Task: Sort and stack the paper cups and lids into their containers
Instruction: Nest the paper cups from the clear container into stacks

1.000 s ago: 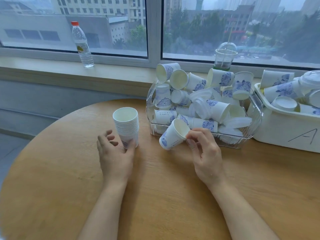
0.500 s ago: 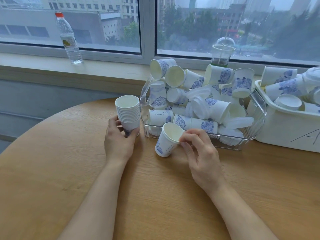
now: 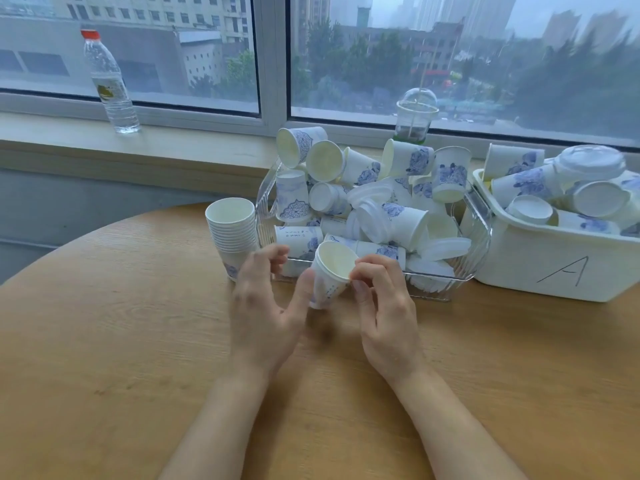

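My right hand (image 3: 384, 313) pinches the rim of a white paper cup with blue print (image 3: 329, 271), tilted just above the table in front of the clear basket (image 3: 479, 237). My left hand (image 3: 263, 317) is spread beside that cup, thumb touching its left side, fingers apart from it. A stack of nested paper cups (image 3: 230, 230) stands upright left of the basket, free of both hands. The basket is heaped with loose cups and translucent lids (image 3: 446, 245).
A white bin marked "A" (image 3: 540, 271) at the right holds more cups and lids. On the window sill stand a water bottle (image 3: 110, 84) and a clear dome-lidded cup (image 3: 415, 116). The round wooden table (image 3: 138, 341) curves away at the left.
My left hand let go of the cup stack and moved right to the single cup. My right hand kept its pinch and lifted the cup slightly toward the middle.
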The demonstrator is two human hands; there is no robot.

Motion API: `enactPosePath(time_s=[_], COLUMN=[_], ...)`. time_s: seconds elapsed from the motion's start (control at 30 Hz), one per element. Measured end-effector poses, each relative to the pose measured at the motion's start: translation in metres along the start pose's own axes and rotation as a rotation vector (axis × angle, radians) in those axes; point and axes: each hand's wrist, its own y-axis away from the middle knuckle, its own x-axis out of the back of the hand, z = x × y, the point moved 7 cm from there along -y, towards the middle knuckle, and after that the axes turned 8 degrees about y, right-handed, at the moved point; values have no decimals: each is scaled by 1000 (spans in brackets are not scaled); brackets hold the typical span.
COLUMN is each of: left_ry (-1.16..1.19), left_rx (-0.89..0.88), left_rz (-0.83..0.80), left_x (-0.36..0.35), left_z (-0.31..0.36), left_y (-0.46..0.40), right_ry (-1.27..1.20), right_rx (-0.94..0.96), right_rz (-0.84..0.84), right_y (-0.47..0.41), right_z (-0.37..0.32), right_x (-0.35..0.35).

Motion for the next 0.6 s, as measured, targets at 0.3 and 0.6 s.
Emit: enactPosePath(time_s=[0.3,0.6], left_ry=[-1,-34], left_rx=[-48,-4], left_rz=[-145,-126], left_x=[-38,-38], left_z=[-6,-9], left_y=[11,11], right_ry=[-34,181], right_rx=[-4,-155], right_rz=[28,285], right_y=[-1,-7], right_z=[3,28], right_x=[1,35])
